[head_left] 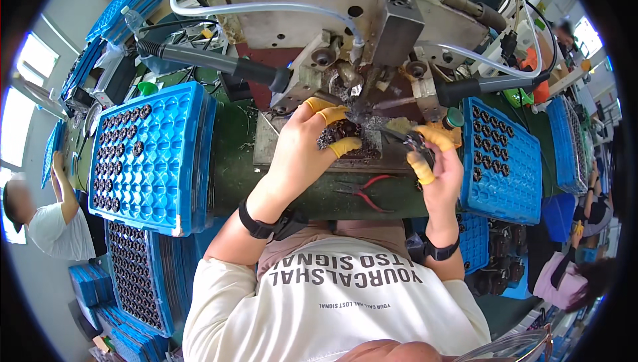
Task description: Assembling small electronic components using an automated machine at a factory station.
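My left hand (306, 146), with yellow finger covers, reaches in below the machine's working point. Its thumb and fingers are apart, around a dark patch among metal shavings (371, 141); I see nothing clearly gripped. My right hand (438, 162), also in yellow finger covers, is closed on a small dark part (420, 144), blurred, just right of the shavings. Above both hands stands a metal machine (399, 23) with clamps and air tubes. Red-handled pliers (365, 189) lie on the green bench in front of the metal base plate (266, 142).
A blue tray (169, 182) partly filled with dark round parts stands at left, another blue tray (502, 192) at right. More stacked trays (139, 282) sit lower left. A grey cylinder (199, 58) juts from the machine's left. Other people (56, 229) are at both sides.
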`<state>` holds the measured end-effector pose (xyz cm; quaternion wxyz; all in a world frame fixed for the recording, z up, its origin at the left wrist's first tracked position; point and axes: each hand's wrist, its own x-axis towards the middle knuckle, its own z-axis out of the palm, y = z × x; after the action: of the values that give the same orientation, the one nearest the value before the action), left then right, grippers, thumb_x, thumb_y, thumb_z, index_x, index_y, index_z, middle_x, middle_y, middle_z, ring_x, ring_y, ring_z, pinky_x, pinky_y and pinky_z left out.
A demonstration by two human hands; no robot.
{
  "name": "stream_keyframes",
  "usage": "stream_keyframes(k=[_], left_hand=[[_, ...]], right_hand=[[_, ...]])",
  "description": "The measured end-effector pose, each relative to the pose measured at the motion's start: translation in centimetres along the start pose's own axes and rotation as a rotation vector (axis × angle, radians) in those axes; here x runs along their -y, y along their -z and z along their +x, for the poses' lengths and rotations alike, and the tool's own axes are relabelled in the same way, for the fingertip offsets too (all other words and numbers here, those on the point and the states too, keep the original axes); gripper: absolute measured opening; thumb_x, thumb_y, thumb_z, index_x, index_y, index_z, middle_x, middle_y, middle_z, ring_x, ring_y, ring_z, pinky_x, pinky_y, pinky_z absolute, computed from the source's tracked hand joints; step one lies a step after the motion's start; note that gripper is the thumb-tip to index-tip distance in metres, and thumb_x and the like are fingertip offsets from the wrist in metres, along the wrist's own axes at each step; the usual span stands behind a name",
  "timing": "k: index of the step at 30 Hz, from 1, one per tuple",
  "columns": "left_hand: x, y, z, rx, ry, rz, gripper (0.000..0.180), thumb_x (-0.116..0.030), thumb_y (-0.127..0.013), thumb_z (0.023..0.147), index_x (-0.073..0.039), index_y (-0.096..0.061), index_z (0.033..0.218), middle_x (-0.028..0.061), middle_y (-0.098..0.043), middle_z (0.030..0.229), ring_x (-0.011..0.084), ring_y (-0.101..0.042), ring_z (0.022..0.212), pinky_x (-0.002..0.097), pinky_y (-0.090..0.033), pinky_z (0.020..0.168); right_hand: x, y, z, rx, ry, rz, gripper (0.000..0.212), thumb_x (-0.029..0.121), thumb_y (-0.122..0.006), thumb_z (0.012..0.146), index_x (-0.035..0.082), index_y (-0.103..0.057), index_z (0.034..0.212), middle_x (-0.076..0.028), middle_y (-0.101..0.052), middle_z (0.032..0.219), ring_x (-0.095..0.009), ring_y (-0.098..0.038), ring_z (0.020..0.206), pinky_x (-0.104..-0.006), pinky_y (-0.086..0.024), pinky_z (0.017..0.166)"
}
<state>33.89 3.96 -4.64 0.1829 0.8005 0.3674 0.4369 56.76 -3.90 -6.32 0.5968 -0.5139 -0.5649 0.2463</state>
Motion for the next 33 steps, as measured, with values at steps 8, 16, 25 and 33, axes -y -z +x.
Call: stream_keyframes(k=[8, 16, 25, 33], left_hand=[[0.0, 0.0, 0.1, 0.168, 0.143, -0.056, 0.051, -0.028, -0.085, 0.070, 0.004, -0.064, 0.103, 0.0155, -0.060, 0.098, 0.0332, -0.063, 0.087, 0.0385, -0.053, 0.077], [0.5, -2.2, -0.8, -0.115, -0.122, 0.124, 0.054, -0.021, -0.086, 0.069, -0.001, -0.058, 0.110, 0.0162, -0.059, 0.099, 0.0350, -0.059, 0.087, 0.0406, -0.052, 0.072], [-2.1, 4.6, -3.8, 0.008, 0.116, 0.133, 0.073, -0.022, -0.085, 0.069, -0.002, -0.052, 0.131, 0.0155, -0.061, 0.108, 0.0333, -0.060, 0.101, 0.0394, -0.050, 0.087], [1.5, 21.9, -11.8, -0.136, 0.466, 0.818, 0.035, -0.015, -0.074, 0.078, -0.008, -0.069, 0.113, 0.0139, -0.065, 0.115, 0.0331, -0.056, 0.113, 0.0428, -0.042, 0.098]], right_hand=[[-2.0, 3.2, -1.2, -0.072, -0.042, -0.034, 0.042, 0.013, -0.080, 0.079, 0.001, -0.063, 0.116, -0.003, -0.063, 0.107, -0.013, -0.054, 0.099, -0.0279, -0.040, 0.093], [-2.8, 5.2, 0.6, -0.232, 0.172, -0.528, 0.033, 0.010, -0.074, 0.084, 0.002, -0.062, 0.113, -0.012, -0.064, 0.118, -0.026, -0.058, 0.111, -0.0366, -0.042, 0.097], [-4.9, 5.5, 1.2, -0.191, 0.358, -0.771, 0.038, 0.014, -0.069, 0.087, 0.002, -0.054, 0.120, -0.019, -0.057, 0.127, -0.038, -0.054, 0.118, -0.0432, -0.041, 0.102], [-4.8, 5.7, 0.2, -0.165, 0.308, -0.816, 0.042, 0.006, -0.071, 0.081, 0.000, -0.052, 0.118, -0.022, -0.056, 0.126, -0.042, -0.051, 0.119, -0.0454, -0.043, 0.099]])
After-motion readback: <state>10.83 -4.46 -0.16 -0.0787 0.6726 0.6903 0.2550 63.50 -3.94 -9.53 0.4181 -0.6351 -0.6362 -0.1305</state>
